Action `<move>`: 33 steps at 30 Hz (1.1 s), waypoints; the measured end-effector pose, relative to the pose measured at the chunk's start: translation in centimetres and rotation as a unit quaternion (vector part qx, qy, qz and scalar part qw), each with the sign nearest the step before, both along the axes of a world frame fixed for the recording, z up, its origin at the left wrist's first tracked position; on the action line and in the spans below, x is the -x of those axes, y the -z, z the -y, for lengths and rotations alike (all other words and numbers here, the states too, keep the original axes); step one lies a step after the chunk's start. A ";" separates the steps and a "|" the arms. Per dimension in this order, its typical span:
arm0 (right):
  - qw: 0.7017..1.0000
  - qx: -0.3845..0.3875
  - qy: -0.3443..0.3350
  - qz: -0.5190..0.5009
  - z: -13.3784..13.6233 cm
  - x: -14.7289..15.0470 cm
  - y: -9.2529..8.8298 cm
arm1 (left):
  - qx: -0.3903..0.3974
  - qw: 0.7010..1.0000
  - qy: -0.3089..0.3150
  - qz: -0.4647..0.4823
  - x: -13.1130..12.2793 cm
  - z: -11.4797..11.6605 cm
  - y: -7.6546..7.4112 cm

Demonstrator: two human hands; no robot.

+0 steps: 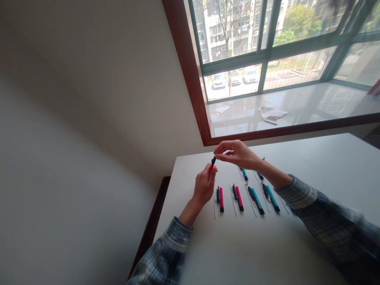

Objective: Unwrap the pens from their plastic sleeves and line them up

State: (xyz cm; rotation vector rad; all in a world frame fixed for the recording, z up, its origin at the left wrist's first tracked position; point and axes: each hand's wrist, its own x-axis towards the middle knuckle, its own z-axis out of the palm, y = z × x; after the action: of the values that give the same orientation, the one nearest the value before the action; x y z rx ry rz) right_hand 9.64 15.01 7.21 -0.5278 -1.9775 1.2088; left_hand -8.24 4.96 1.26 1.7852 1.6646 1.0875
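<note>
My left hand (pixel 204 185) is closed around the red lower part of a pen, its black end (pixel 213 160) sticking up out of the fist. My right hand (pixel 239 154) pinches the small tip at the top of that pen between thumb and fingertips. Just below the hands, disassembled pens lie in rows: red barrels (pixel 221 200), teal barrels (pixel 257 200), black clip halves (pixel 218 194) and thin white refills (pixel 215 206). My right forearm covers some of the parts at the right.
The white table (pixel 190 241) carries all the parts, with its far edge close to the wall (pixel 118 99). Behind it is a window sill (pixel 243 118) with a crumpled cloth (pixel 271 114) and a paper (pixel 222 109), framed in reddish wood.
</note>
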 end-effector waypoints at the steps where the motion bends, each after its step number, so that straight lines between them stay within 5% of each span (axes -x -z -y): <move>1: 1.000 0.000 -0.002 0.002 0.0 0.0 0.0 | 0.001 1.000 0.000 -0.001 0.0 0.0 -0.1; 21: 0.985 -0.059 0.045 0.156 -0.2 -0.7 -0.4 | -0.018 0.993 -0.019 -0.115 0.3 -0.1 1.1; 33: 0.953 -0.108 0.071 0.273 0.6 -1.0 -1.5 | -0.067 0.977 0.007 -0.200 0.1 0.2 0.2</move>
State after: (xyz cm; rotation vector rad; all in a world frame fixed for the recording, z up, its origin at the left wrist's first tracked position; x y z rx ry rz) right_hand 10.64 14.43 8.74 -0.9496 -2.4425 0.7921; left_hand -8.36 4.78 1.11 2.2155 1.8332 0.8937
